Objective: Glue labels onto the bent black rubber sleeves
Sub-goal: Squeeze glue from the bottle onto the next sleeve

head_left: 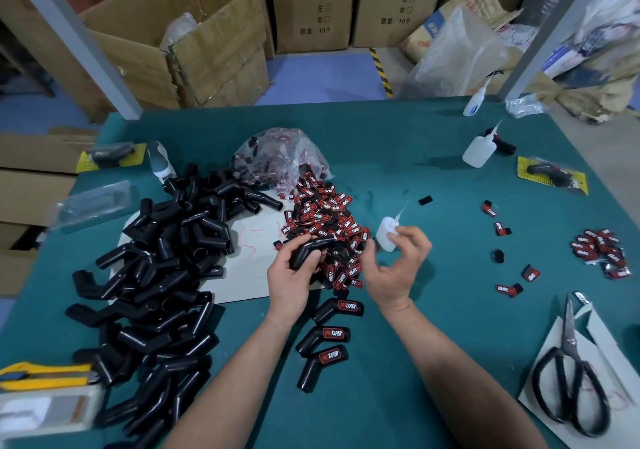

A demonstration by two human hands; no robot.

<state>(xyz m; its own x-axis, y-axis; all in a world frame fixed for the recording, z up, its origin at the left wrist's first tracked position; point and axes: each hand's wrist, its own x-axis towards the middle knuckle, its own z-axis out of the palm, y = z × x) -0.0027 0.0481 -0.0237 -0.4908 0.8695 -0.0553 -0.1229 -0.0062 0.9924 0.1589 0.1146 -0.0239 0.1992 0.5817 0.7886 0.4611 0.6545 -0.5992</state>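
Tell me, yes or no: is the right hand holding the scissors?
No, the right hand holds a small white glue bottle, while the scissors lie apart on white paper at the right.

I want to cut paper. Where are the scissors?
In the head view, the scissors lie on white paper at the near right of the green table, just this side of some scattered red labels.

Three labelled sleeves (341, 308), three glue bottles (479, 151), two carded packs (554, 175), one scissors (569, 341).
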